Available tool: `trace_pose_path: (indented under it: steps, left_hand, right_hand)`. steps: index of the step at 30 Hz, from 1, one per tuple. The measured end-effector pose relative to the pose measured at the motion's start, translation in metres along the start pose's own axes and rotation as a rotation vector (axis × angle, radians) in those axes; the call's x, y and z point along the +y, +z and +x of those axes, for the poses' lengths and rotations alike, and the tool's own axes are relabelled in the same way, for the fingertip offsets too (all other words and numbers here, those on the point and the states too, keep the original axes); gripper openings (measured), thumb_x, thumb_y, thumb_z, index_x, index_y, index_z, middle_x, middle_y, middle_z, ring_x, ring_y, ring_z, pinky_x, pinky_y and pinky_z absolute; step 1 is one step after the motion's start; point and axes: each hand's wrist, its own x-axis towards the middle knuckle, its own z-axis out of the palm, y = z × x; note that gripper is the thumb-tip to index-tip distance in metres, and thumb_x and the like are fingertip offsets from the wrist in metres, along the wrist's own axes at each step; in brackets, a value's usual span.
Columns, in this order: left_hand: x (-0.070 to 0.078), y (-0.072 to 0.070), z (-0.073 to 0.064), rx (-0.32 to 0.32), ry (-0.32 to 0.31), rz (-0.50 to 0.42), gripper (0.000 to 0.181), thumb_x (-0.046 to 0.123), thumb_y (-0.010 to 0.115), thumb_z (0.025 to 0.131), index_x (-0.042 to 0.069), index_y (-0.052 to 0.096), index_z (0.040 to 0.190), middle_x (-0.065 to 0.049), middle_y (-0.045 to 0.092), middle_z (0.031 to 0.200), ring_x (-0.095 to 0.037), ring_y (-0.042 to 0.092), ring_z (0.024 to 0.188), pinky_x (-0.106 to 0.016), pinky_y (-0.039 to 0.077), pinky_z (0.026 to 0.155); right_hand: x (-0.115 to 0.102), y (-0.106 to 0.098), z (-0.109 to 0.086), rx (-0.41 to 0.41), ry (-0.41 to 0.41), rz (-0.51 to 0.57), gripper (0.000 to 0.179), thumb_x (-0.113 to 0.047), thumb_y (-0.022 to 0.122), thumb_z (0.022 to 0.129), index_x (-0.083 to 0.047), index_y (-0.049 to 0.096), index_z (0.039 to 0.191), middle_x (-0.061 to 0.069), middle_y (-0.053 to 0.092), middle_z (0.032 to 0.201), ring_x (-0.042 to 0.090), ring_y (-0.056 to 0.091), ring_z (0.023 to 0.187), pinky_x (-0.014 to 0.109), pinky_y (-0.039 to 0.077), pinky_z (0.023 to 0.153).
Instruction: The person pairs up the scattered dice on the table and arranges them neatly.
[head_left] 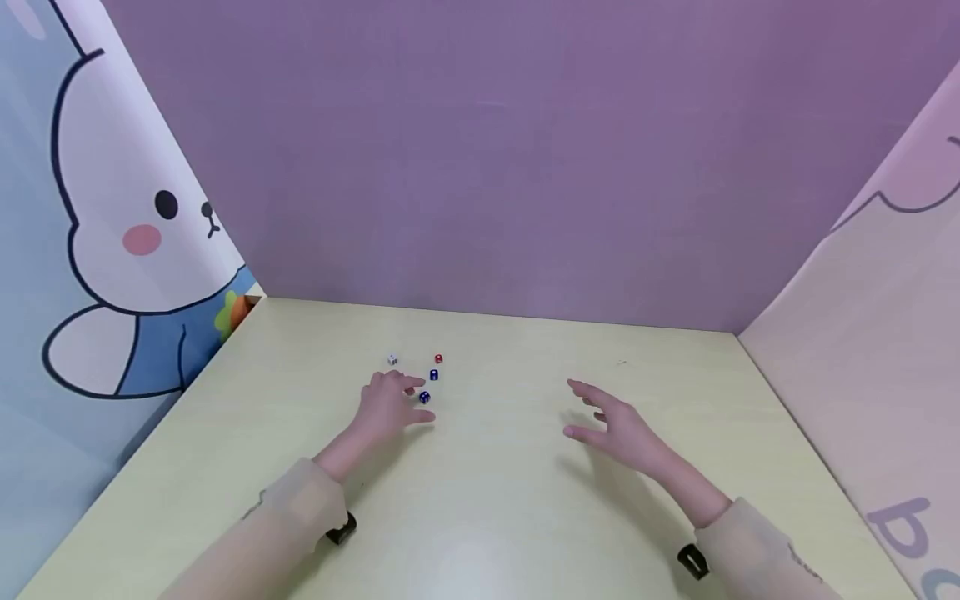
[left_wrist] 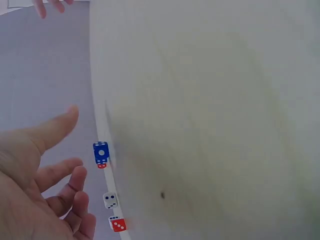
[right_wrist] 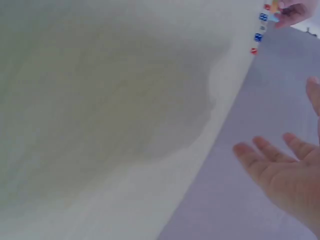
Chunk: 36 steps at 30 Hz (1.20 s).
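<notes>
Several small dice lie on the pale table around my left hand [head_left: 385, 406], whose fingers are spread and loosely bent with nothing held. A blue die [head_left: 424, 397] sits between its thumb and index finger, apart from both. Just past it are a second blue die [head_left: 433, 375] and a red die [head_left: 438, 358]. A white die [head_left: 392, 360] lies beyond the knuckles. In the left wrist view, another red die [left_wrist: 118, 224] appears near the lower fingers, with part of a white die behind it. My right hand [head_left: 628, 432] hovers over the table at the right, fingers extended and holding nothing.
The light wooden table [head_left: 487, 500] ends at a purple backdrop [head_left: 495, 167]. A panel with a cartoon rabbit [head_left: 150, 208] stands along the left side, and a pale pink panel [head_left: 870, 333] along the right. A tiny dark mark [head_left: 621, 362] shows on the table.
</notes>
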Motion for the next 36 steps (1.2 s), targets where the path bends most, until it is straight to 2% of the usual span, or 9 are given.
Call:
trace_pose_path:
  steps: [4, 8, 12, 16, 22, 28, 34, 36]
  left_hand:
    - [0.002, -0.001, 0.008, 0.014, -0.064, -0.030, 0.052, 0.034, 0.083, 0.069, 0.012, 0.069, 0.113, -0.001, 0.064, 0.085, -0.029, 0.050, 0.094, -0.045, 0.034, 0.081]
    - [0.006, -0.001, 0.013, 0.015, -0.088, 0.026, 0.046, 0.034, 0.083, 0.069, 0.013, 0.071, 0.107, -0.004, 0.068, 0.095, -0.031, 0.052, 0.099, -0.047, 0.034, 0.084]
    - [0.007, 0.000, 0.015, -0.001, -0.137, 0.053, 0.038, 0.034, 0.082, 0.069, 0.012, 0.073, 0.099, -0.006, 0.069, 0.104, -0.033, 0.053, 0.101, -0.050, 0.033, 0.088]
    - [0.004, 0.002, 0.017, -0.004, -0.169, 0.036, 0.029, 0.033, 0.081, 0.071, 0.013, 0.074, 0.090, -0.004, 0.070, 0.098, -0.032, 0.055, 0.097, -0.049, 0.032, 0.089]
    - [0.002, 0.005, 0.022, -0.004, -0.139, 0.010, 0.020, 0.029, 0.079, 0.074, 0.015, 0.073, 0.086, -0.002, 0.071, 0.093, -0.032, 0.059, 0.096, -0.049, 0.034, 0.088]
    - [0.010, 0.010, 0.025, -0.025, -0.099, -0.042, 0.012, 0.024, 0.079, 0.074, 0.017, 0.073, 0.083, 0.002, 0.072, 0.087, -0.024, 0.062, 0.087, -0.046, 0.039, 0.084]
    - [0.021, 0.020, 0.026, -0.063, -0.120, -0.205, 0.015, 0.016, 0.081, 0.071, 0.015, 0.073, 0.083, 0.001, 0.069, 0.086, -0.016, 0.059, 0.077, -0.031, 0.045, 0.069]
    - [0.025, 0.023, 0.028, -0.079, -0.120, -0.250, 0.017, 0.014, 0.082, 0.069, 0.014, 0.073, 0.084, 0.000, 0.068, 0.085, -0.015, 0.058, 0.078, -0.029, 0.044, 0.069]
  right_hand:
    - [0.011, 0.000, 0.010, -0.045, -0.007, 0.108, 0.068, -0.028, 0.071, 0.084, -0.004, 0.040, 0.140, 0.022, 0.053, 0.131, 0.038, 0.053, 0.118, 0.046, 0.045, 0.095]
    - [0.022, 0.000, 0.016, -0.077, 0.029, 0.200, 0.063, -0.020, 0.072, 0.084, 0.001, 0.044, 0.136, 0.024, 0.058, 0.122, 0.037, 0.057, 0.112, 0.041, 0.048, 0.091]
    - [0.031, 0.002, 0.021, -0.105, 0.034, 0.184, 0.057, -0.017, 0.072, 0.083, 0.004, 0.049, 0.131, 0.022, 0.062, 0.113, 0.034, 0.061, 0.105, 0.038, 0.049, 0.089]
    - [0.036, 0.005, 0.027, -0.105, 0.024, 0.138, 0.048, -0.014, 0.072, 0.082, 0.003, 0.056, 0.125, 0.016, 0.066, 0.106, 0.028, 0.062, 0.098, 0.033, 0.051, 0.086]
    - [0.038, 0.008, 0.035, -0.099, 0.035, 0.130, 0.040, -0.011, 0.073, 0.082, 0.000, 0.061, 0.119, 0.009, 0.068, 0.097, 0.021, 0.064, 0.090, 0.026, 0.052, 0.078]
    - [0.040, 0.012, 0.038, -0.123, 0.083, 0.168, 0.039, -0.014, 0.073, 0.082, -0.002, 0.063, 0.118, 0.009, 0.069, 0.097, 0.019, 0.063, 0.089, 0.021, 0.051, 0.075]
    - [0.046, 0.016, 0.041, -0.111, 0.120, 0.163, 0.034, -0.013, 0.073, 0.082, -0.004, 0.065, 0.114, 0.007, 0.068, 0.094, 0.017, 0.061, 0.083, 0.020, 0.050, 0.068]
    - [0.047, 0.017, 0.043, -0.105, 0.133, 0.158, 0.032, -0.012, 0.072, 0.082, -0.005, 0.066, 0.112, 0.005, 0.067, 0.092, 0.017, 0.061, 0.081, 0.021, 0.050, 0.065]
